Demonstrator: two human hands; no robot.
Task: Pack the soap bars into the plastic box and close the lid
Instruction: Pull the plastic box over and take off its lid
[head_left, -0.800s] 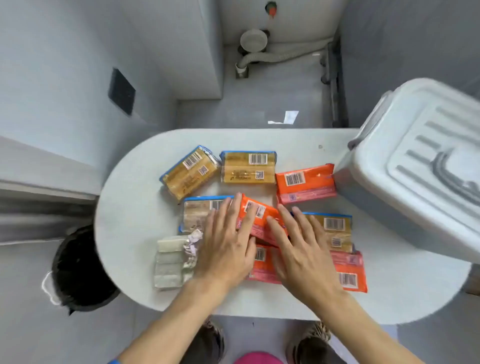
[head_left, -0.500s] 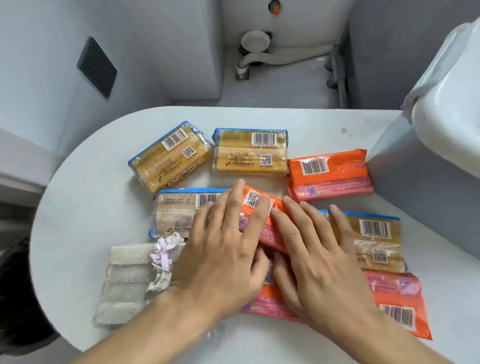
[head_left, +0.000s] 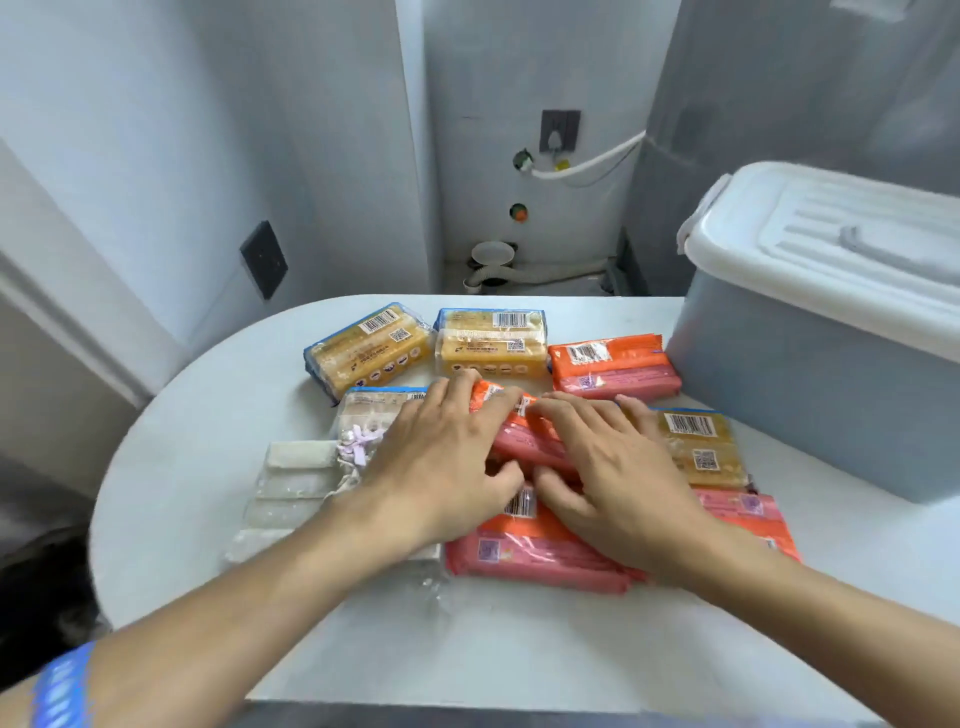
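Several wrapped soap packs lie on the white table. Two yellow packs sit at the back, with an orange pack to their right. My left hand and my right hand rest flat, fingers spread, on a tilted orange pack in the middle. Under them lie a pale pack, another yellow pack and two more orange packs. A clear bag of white bars with a lilac bow lies at the left. The plastic box stands at the right, its white lid on.
Walls close in behind and on both sides of the table. A wall socket is on the left wall, and a white hose with a drain fitting lies on the floor behind. A dark bin sits low at the left.
The camera has tilted up and come lower, so the box and back wall show more. Both hands stay on the middle orange pack, with the thumbs now curled towards its near edge.
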